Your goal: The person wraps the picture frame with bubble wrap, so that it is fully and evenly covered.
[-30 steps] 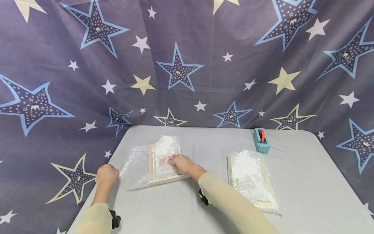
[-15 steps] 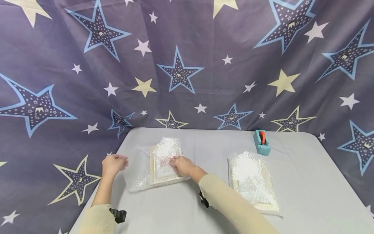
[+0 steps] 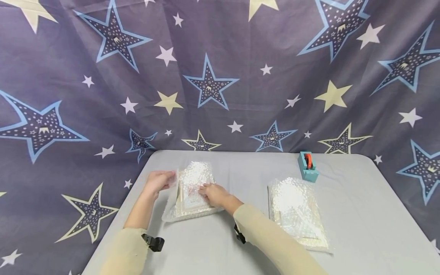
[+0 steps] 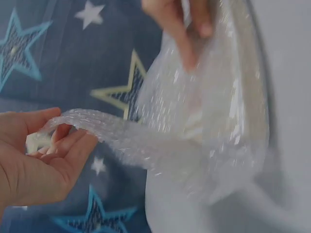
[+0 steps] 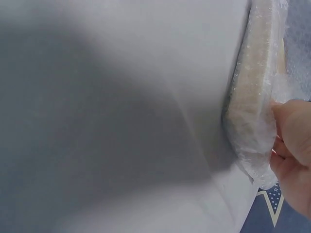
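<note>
A light-wood picture frame [image 3: 187,204] lies on the left part of the table, partly covered by bubble wrap [image 3: 196,172]. At its left side my left hand [image 3: 157,182] pinches the loose edge of the wrap and holds that flap raised; the left wrist view shows the wrap [image 4: 116,138] stretching from the thumb and fingers over to the frame. My right hand [image 3: 214,194] rests on top of the wrapped frame, its fingers pressing the wrap down. In the right wrist view, the right hand [image 5: 294,150] is beside the wrapped edge.
Another bubble-wrapped frame [image 3: 298,214] lies on the right half of the grey table [image 3: 361,214]. Behind it stands a teal tape dispenser [image 3: 308,168] with an orange-red roll. A star-patterned cloth [image 3: 240,126] hangs at the table's back and sides.
My left hand let go of the wrap's left end, moved right, and now lifts the flap toward the frame. The right hand stays in place on the frame.
</note>
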The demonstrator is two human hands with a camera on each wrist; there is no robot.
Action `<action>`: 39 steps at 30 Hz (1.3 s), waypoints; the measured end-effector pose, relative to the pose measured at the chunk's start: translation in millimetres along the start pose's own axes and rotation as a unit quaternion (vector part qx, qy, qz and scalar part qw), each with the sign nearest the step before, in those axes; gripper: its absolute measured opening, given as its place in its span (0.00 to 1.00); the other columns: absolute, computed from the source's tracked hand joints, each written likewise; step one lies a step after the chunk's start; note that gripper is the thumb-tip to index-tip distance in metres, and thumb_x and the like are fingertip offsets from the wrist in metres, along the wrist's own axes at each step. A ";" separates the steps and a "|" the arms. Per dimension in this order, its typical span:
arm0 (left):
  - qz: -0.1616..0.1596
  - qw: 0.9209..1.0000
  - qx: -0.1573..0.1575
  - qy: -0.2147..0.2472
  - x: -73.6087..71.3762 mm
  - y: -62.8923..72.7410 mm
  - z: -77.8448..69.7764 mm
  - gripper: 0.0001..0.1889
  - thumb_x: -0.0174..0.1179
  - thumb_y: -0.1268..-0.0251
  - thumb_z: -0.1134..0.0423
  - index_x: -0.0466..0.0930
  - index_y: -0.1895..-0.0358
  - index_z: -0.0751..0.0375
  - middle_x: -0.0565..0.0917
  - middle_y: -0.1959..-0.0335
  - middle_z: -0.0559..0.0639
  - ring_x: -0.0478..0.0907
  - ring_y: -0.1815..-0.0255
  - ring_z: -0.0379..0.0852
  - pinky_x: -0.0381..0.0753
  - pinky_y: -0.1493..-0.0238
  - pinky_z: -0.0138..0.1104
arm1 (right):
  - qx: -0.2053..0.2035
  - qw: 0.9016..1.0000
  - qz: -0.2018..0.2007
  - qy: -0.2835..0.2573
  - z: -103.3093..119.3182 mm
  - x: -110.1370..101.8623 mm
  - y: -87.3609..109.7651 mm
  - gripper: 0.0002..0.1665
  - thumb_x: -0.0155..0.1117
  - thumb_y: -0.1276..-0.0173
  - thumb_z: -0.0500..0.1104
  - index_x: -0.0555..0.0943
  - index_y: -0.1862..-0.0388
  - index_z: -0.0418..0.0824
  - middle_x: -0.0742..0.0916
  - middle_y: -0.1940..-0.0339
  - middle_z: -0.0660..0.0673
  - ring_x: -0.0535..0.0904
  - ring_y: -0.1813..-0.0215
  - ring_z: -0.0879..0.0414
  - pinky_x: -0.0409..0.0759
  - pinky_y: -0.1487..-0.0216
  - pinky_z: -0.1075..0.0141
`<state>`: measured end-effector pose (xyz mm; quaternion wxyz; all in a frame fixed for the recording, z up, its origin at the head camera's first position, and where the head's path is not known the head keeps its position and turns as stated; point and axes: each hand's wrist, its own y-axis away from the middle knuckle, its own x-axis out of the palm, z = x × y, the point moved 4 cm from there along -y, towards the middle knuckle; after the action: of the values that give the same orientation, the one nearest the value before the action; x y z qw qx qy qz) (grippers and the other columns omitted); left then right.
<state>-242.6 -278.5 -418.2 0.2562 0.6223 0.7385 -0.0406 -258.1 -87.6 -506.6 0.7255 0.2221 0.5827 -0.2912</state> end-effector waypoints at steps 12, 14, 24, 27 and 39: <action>0.015 0.992 0.045 -0.115 65.5 -15.0 12.8 0.16 0.54 0.33 0.62 0.82 0.63 0.75 0.76 0.82 0.46 0.78 0.82 0.37 0.83 0.74 0.28 | -0.022 1.000 -0.014 0.002 6.4 -0.6 0.1 0.24 0.59 0.33 0.38 0.77 0.37 0.48 0.79 0.34 0.49 0.73 0.30 0.51 0.68 0.26 0.56; 0.015 0.990 0.047 -0.136 69.3 -15.6 18.0 0.16 0.53 0.32 0.61 0.83 0.64 0.74 0.74 0.86 0.44 0.78 0.83 0.37 0.78 0.77 0.25 | -0.025 1.000 -0.012 0.004 7.7 0.3 0.3 0.25 0.59 0.32 0.39 0.76 0.36 0.48 0.79 0.34 0.49 0.73 0.30 0.51 0.69 0.26 0.56; 0.025 0.995 0.029 -0.087 67.3 -29.8 39.9 0.19 0.48 0.27 0.58 0.80 0.57 0.74 0.84 0.74 0.54 0.80 0.76 0.37 0.84 0.67 0.30 | -0.025 1.000 -0.015 0.008 6.8 -4.4 -5.8 0.26 0.60 0.33 0.38 0.75 0.35 0.46 0.79 0.34 0.49 0.73 0.30 0.51 0.68 0.26 0.56; 0.041 0.997 0.024 -0.061 67.4 -31.7 44.6 0.20 0.47 0.26 0.58 0.78 0.53 0.76 0.85 0.64 0.62 0.84 0.70 0.43 0.87 0.58 0.35 | -0.025 0.999 -0.026 -0.025 4.3 -4.8 -6.2 0.25 0.61 0.34 0.36 0.77 0.37 0.45 0.79 0.35 0.48 0.73 0.31 0.50 0.68 0.26 0.56; 0.044 0.973 0.070 -0.216 83.3 -23.9 31.3 0.46 0.18 0.26 0.35 0.86 0.61 0.64 0.87 0.59 0.60 0.80 0.50 0.58 0.73 0.37 0.51 | 0.107 0.958 -0.201 -0.177 -14.9 -12.5 17.4 0.20 0.68 0.42 0.33 0.83 0.49 0.34 0.86 0.46 0.38 0.83 0.42 0.45 0.80 0.37 0.57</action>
<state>-262.6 -220.8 -487.3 0.3670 0.6472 0.6328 -0.2145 -258.8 -62.9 -498.0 0.7154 0.1216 0.4432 -0.5263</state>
